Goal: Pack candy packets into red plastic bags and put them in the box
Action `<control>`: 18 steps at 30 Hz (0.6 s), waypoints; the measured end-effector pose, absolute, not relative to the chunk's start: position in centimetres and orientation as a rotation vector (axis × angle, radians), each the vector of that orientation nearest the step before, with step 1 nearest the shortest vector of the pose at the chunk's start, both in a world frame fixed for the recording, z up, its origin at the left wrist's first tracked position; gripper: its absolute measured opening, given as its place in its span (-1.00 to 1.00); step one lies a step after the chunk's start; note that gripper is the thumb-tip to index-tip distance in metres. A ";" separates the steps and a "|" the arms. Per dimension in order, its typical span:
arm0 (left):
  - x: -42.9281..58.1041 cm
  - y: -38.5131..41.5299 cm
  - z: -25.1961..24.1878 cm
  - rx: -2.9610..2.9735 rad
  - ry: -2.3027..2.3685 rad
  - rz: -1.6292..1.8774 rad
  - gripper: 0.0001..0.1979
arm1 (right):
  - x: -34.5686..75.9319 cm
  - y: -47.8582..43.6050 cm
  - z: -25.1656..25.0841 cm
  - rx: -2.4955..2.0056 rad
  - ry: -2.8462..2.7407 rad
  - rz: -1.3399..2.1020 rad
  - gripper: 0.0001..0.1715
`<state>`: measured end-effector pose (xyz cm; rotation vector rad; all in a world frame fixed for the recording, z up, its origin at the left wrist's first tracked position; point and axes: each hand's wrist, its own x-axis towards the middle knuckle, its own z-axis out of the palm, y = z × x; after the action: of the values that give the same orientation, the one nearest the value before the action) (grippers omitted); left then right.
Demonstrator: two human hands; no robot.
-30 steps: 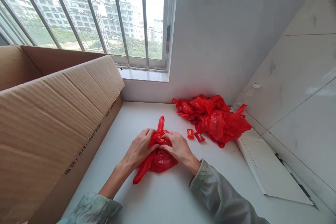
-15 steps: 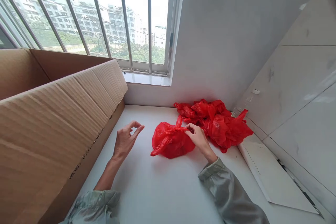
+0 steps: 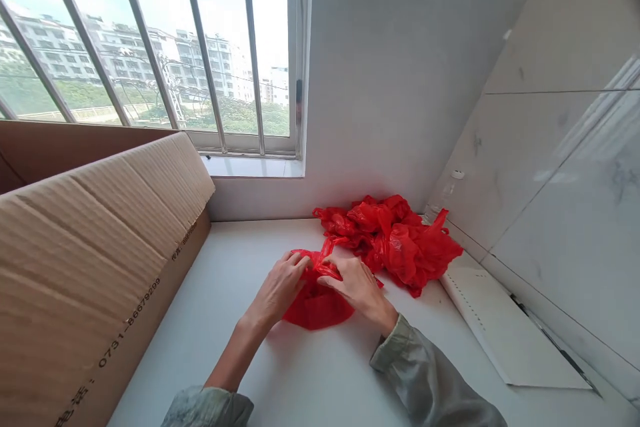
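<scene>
A thin red plastic bag (image 3: 317,310) lies on the white tabletop (image 3: 310,380) in front of me, its upper part bunched and creased. My left hand (image 3: 281,283) grips its left upper side with curled fingers. From the right, my right hand (image 3: 361,285) pinches the gathered plastic near the top, thumb against fingers. The fingertips of both hands are partly hidden in the folds. Just behind, close to the right hand, sits a crumpled heap of more red plastic bags (image 3: 400,240).
A large open cardboard box (image 3: 110,233) fills the left side. At the right lie a white pad of paper (image 3: 510,333) and a dark pen (image 3: 555,341) along the tiled wall. A clear bottle (image 3: 447,195) with a white cap stands in the corner. Behind is a barred window (image 3: 165,60).
My left hand has moved right from above the bare table onto the bag. The right hand still holds the bag, now nearer its middle. The view has shifted slightly right.
</scene>
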<state>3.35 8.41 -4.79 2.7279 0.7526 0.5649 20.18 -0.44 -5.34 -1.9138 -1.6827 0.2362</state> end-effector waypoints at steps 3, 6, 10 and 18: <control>2.5 9.2 -4.1 2.678 0.740 0.560 -0.85 | 20.3 -0.1 -5.2 -1.968 -1.657 0.172 -0.78; 1.3 10.1 -3.0 2.581 0.778 0.601 -0.80 | 21.6 -0.1 -4.8 -2.018 -1.610 0.137 -0.73; -0.7 11.1 -1.2 2.449 0.921 0.644 -0.79 | 24.2 -0.5 -4.0 -2.079 -1.597 0.142 -0.72; -3.4 10.7 0.0 2.380 1.173 0.436 -0.88 | 26.4 -3.1 -3.6 -2.120 -1.829 0.346 -0.73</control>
<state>-3.42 10.70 -0.02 2.3800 1.1727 0.4365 26.42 -3.10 -3.62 -2.1197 -1.8288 0.3460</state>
